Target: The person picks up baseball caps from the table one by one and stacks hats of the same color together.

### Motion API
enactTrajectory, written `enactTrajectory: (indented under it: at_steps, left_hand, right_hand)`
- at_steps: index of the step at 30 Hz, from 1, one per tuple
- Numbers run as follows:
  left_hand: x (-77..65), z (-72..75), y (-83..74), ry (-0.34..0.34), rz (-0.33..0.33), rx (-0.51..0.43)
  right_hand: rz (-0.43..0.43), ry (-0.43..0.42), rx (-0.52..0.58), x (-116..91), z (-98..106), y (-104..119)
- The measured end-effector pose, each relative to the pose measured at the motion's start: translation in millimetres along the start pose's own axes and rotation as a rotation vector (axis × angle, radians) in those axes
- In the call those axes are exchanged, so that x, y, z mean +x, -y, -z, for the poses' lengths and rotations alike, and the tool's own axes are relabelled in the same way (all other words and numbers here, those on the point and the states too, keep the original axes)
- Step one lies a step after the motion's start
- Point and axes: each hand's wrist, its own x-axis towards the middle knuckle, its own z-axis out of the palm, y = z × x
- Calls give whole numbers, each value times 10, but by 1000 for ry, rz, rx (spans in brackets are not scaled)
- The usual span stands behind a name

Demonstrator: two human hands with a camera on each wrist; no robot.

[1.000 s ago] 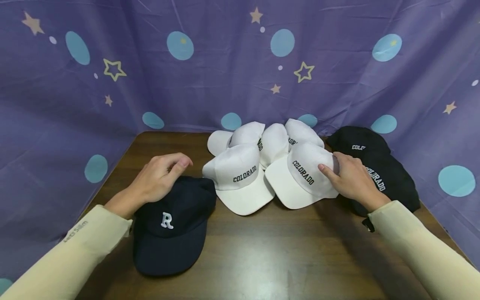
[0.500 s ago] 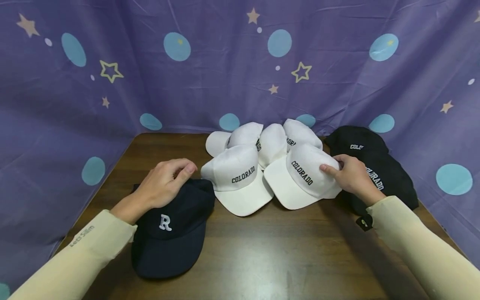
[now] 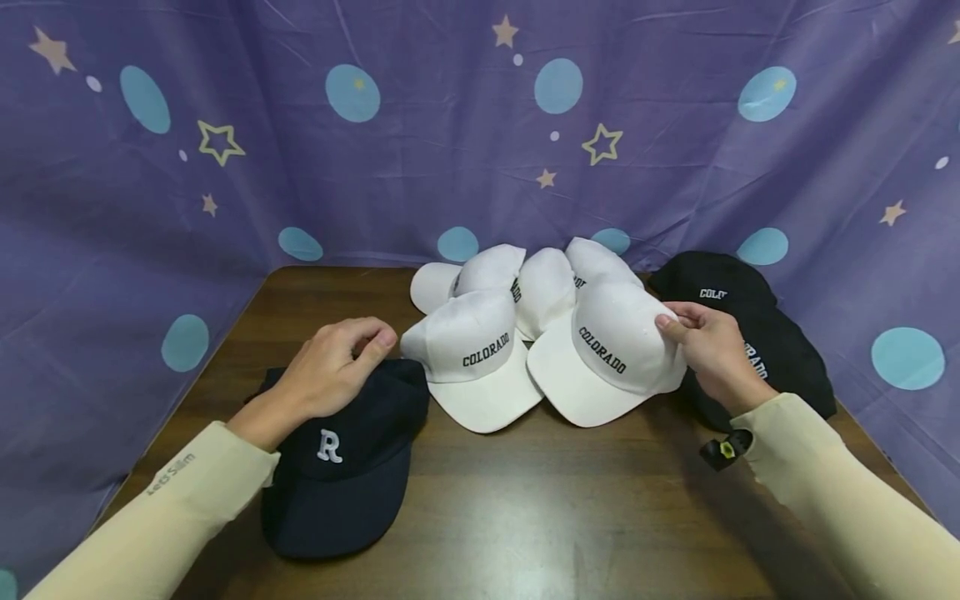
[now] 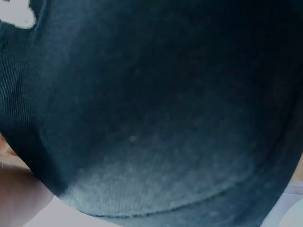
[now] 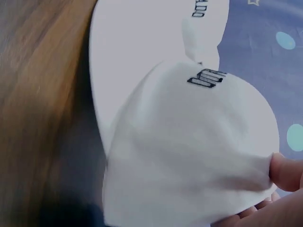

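At the right, my right hand (image 3: 708, 346) pinches the side of a white baseball cap (image 3: 615, 333) lettered COLORADO, thumb on the outer face. In the right wrist view, the cloth of this white cap (image 5: 189, 137) creases beside the thumb (image 5: 286, 172). My left hand (image 3: 330, 371) is over the crown of a navy baseball cap (image 3: 341, 500) with a white R, its fingers loosely bent. Most of the left wrist view is filled by the navy cap (image 4: 156, 104); little of the hand shows there.
Another white COLORADO cap (image 3: 480, 342) sits left of the pinched one, with several more white caps (image 3: 546, 287) behind. Black caps (image 3: 795, 350) lie at the right, partly behind the right hand. All are on a brown wooden table (image 3: 510, 517) before a purple curtain (image 3: 450, 167).
My right hand has pulled the side of the white cap slightly up and to the right, tilting it. The left hand has shifted slightly over the navy cap, then stayed nearly still.
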Motion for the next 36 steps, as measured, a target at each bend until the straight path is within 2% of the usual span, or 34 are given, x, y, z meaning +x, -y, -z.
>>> enactTrajectory:
  at_steps: [6,13,18,27,36]
  left_hand:
    - [26,27,-18,-26,3,12]
    - [37,28,-82,-9,16,17]
    - [36,23,-109,-4,19,16]
    - [46,14,-124,-1,12,23]
    - [74,29,-120,-10,-3,19]
  right_hand:
    - [8,17,73,-62,-30,62]
    - [46,57,202,-108,-43,156]
    - [70,133,268,-150,-63,217]
    - [174,311,363,-221,-221,260]
    - [220,466,287,-229,-409,287]
